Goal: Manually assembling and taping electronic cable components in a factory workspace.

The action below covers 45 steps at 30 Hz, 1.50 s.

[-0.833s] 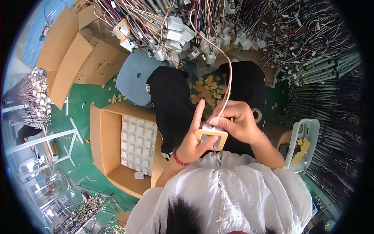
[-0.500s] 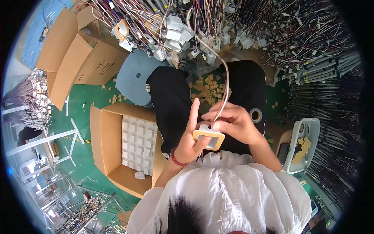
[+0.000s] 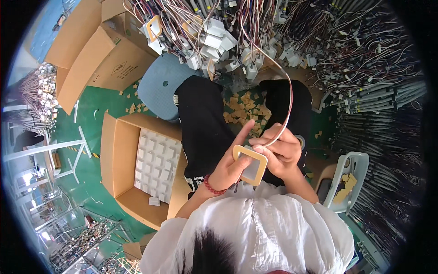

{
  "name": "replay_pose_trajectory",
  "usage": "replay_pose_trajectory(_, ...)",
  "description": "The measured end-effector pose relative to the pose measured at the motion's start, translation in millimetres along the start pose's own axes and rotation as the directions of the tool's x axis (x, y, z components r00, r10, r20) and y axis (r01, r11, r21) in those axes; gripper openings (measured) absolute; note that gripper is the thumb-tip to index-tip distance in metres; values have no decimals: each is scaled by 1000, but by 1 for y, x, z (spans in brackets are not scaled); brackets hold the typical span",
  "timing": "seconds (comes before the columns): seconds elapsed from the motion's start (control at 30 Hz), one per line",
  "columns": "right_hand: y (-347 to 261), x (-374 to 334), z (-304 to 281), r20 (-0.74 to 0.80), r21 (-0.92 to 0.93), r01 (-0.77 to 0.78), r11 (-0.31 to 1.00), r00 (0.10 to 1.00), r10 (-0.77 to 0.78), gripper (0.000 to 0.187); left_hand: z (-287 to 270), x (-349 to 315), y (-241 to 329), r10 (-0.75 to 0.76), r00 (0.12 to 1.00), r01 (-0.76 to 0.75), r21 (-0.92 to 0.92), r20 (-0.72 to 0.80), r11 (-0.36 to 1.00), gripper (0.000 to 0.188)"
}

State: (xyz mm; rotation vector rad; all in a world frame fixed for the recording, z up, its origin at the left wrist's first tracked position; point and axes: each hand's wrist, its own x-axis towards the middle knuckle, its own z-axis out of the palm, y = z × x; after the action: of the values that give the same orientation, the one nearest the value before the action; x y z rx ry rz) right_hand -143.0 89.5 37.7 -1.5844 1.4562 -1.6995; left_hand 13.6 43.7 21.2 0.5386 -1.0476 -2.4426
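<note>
My left hand (image 3: 229, 170) is closed on a small square housing (image 3: 255, 171). Its open face has a tan rim and a grey inside, and it tilts up toward me. The left thumb presses inside the rim while the index finger points out straight. Close by, my right hand (image 3: 284, 153) pinches a thin red-and-white cable (image 3: 290, 98) near the housing's upper edge. That cable arcs up to a hanging bundle of wires. Where it meets the housing is hidden behind the rim and fingers.
Left of my legs, a cardboard box (image 3: 122, 160) holds rows of white housings (image 3: 157, 166). Beyond it are a blue stool (image 3: 155, 86) and a larger carton (image 3: 107, 68). Cables with white housings (image 3: 214, 39) hang ahead. A clear bin (image 3: 360, 169) with tan pieces stands right.
The housing has tilted so its framed face shows more fully. My right hand has moved slightly right and down with the cable, whose arc now swings wider right. The whole view has shifted a little.
</note>
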Motion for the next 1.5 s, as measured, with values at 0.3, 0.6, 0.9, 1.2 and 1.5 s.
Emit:
replay_pose_trajectory(0.3,30,-12,-37,-22,431,-560,707,777,629,46,-18,4,-1,152,988,-149,189,-2,971,98)
replay_pose_trajectory(0.6,12,-50,-107,98,-543,-399,739,844,528,66,-22,15,-4,0,1000,-1,-59,-22,998,65)
replay_pose_trajectory(0.9,24,-58,-90,34,-299,-544,784,815,579,62,-28,25,-6,79,996,-83,514,31,854,9)
replay_pose_trajectory(1.2,-6,-31,-56,181,-138,-537,832,812,554,66,-6,33,-14,300,951,-252,743,72,620,14)
replay_pose_trajectory(1.5,7,-27,-53,417,265,-628,732,759,500,56,-21,36,-7,77,997,-76,419,14,905,16)
